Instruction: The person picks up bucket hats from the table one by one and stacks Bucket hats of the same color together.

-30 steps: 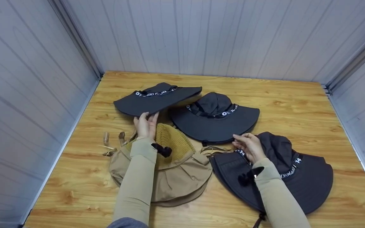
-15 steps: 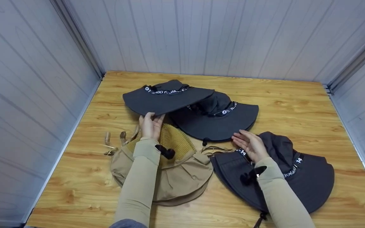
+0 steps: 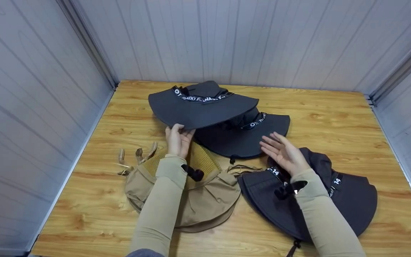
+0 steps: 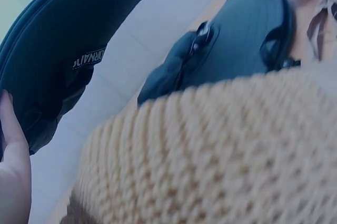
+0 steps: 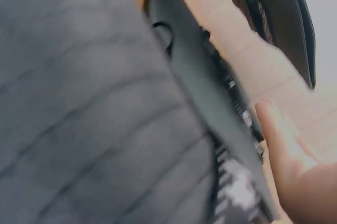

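Note:
My left hand (image 3: 179, 142) pinches the near edge of the brim of a dark grey sun hat (image 3: 205, 112), which has a black-and-white lettered band. That hat is raised and tilted, partly covering a second dark sun hat (image 3: 269, 130) on the table. In the left wrist view, the thumb lies along the brim of the held hat (image 4: 68, 18). My right hand (image 3: 284, 154) hovers with spread, nearly straight fingers near the second hat's right brim, holding nothing. Below it lies a third dark sun hat (image 3: 351, 207), partly hidden by the right forearm.
A tan sun hat (image 3: 205, 205) with a mustard knitted crown and loose ribbons lies under my left forearm. A black chin-cord toggle (image 3: 296, 244) hangs from the third hat. Pale panel walls (image 3: 227, 43) close off the back and both sides of the wooden table (image 3: 84, 200).
My left hand has carried the pinched hat rightward and slightly up, over the second hat. My right hand has come off the second hat's brim, risen a little and spread its fingers.

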`<move>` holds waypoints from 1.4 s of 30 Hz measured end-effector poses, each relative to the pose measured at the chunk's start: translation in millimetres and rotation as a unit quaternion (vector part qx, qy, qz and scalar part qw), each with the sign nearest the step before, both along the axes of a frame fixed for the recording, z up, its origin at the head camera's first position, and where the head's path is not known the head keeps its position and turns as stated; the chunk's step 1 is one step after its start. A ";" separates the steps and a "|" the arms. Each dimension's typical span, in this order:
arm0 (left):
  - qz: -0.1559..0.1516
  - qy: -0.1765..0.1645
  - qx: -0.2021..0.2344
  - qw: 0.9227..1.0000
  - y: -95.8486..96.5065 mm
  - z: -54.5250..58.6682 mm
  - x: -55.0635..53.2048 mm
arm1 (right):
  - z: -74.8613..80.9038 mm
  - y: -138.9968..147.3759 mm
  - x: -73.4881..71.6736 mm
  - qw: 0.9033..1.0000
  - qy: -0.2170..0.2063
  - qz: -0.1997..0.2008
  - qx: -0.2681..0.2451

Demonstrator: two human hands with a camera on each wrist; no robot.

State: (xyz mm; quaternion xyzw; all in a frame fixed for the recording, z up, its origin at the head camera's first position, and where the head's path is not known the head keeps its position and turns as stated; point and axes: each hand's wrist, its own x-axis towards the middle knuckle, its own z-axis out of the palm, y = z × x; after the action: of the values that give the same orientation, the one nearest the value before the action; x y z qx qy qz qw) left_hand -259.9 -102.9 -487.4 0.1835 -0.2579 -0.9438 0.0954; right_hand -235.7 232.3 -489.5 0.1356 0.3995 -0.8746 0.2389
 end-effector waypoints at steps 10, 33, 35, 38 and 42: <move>-0.057 0.017 -0.004 0.998 25.7 11.5 8.9 | 18.2 -24.5 -2.0 0.997 0.067 0.021 -0.016; -0.199 0.066 -0.048 0.977 60.9 15.4 30.4 | 36.3 -35.6 -6.9 0.987 0.031 -0.126 -0.095; -0.202 0.068 -0.053 0.976 62.1 15.6 30.2 | 35.3 -35.2 -6.9 0.987 0.042 -0.130 -0.088; -0.205 0.074 -0.061 0.974 62.6 15.6 29.0 | 34.2 -32.7 -7.3 0.987 0.048 -0.131 -0.083; -0.212 0.082 -0.065 0.972 61.6 14.8 28.9 | 33.9 -30.6 -7.9 0.988 0.052 -0.128 -0.075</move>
State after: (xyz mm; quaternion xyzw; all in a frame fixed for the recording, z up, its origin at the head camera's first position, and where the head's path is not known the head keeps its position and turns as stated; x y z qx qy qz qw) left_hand -231.0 -41.3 -472.5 0.0398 -0.3432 -0.9354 -0.0746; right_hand -243.6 201.7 -455.6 0.1214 0.3245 -0.9312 0.1132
